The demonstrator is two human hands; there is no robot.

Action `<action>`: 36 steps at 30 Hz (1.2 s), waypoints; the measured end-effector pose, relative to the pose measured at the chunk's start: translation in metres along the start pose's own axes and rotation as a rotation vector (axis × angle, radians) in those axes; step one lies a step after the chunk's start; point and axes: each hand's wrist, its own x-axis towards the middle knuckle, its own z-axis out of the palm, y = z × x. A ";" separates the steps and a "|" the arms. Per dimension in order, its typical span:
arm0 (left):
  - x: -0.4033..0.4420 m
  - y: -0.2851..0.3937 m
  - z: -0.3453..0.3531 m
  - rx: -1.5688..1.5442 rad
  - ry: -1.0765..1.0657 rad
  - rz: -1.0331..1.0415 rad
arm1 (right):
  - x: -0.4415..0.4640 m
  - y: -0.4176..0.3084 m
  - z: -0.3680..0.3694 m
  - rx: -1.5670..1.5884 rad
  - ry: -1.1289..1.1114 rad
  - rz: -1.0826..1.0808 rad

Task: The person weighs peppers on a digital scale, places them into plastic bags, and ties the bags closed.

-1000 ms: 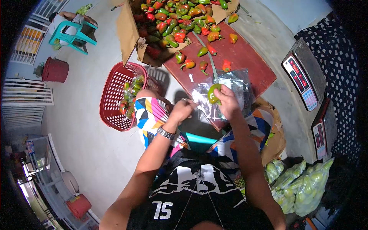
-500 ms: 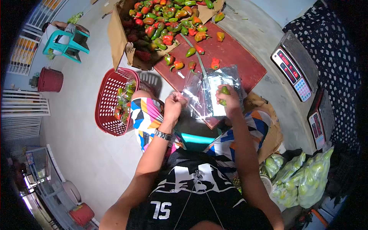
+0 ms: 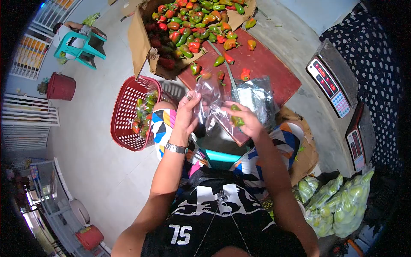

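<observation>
A clear plastic bag [image 3: 209,100] is stretched between my two hands above the near edge of a red board [image 3: 274,64]. My left hand [image 3: 187,115], with a ring and a wristwatch, is closed on the bag's left side. In my right hand [image 3: 250,123] a green pepper [image 3: 236,117] rests against the palm, while the fingers reach to the bag's right side. Beside that hand lies a stack of flat clear bags [image 3: 259,96]. Several loose peppers, among them a red one [image 3: 245,74], lie on the board.
An open cardboard box [image 3: 139,43] heaped with red and green peppers [image 3: 195,32] stands at the far side. Left of my knee, a red basket [image 3: 117,118] holds bagged peppers [image 3: 144,112]. Two scales [image 3: 329,88] and bagged green produce [image 3: 353,207] are at right. A person sits on a teal chair [image 3: 70,48].
The clear bag has been lifted off the stack and spread between my hands. My right hand has moved left toward the bag, still with the green pepper.
</observation>
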 end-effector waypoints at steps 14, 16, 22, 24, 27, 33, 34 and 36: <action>-0.006 0.003 -0.002 0.097 0.030 0.073 | -0.012 0.001 0.002 0.173 0.230 -0.189; 0.001 0.007 -0.008 0.174 -0.033 0.170 | -0.028 -0.011 0.001 -0.019 0.345 -0.311; 0.009 0.009 0.017 0.199 -0.096 0.111 | -0.090 -0.060 -0.008 -0.517 0.521 -0.447; 0.013 -0.009 0.024 0.149 -0.083 -0.008 | -0.125 -0.081 0.010 -0.769 0.591 -0.428; 0.014 -0.049 0.023 0.173 -0.080 -0.131 | -0.150 -0.089 0.019 -0.916 0.530 -0.460; -0.048 -0.052 0.054 0.241 -0.431 -0.245 | -0.127 -0.038 0.073 -1.115 0.463 -0.626; -0.048 -0.057 0.048 0.220 -0.460 -0.244 | -0.115 -0.026 0.079 -1.127 0.370 -0.626; -0.044 -0.055 0.039 0.207 -0.262 -0.241 | -0.093 -0.005 0.083 -0.919 0.311 -0.616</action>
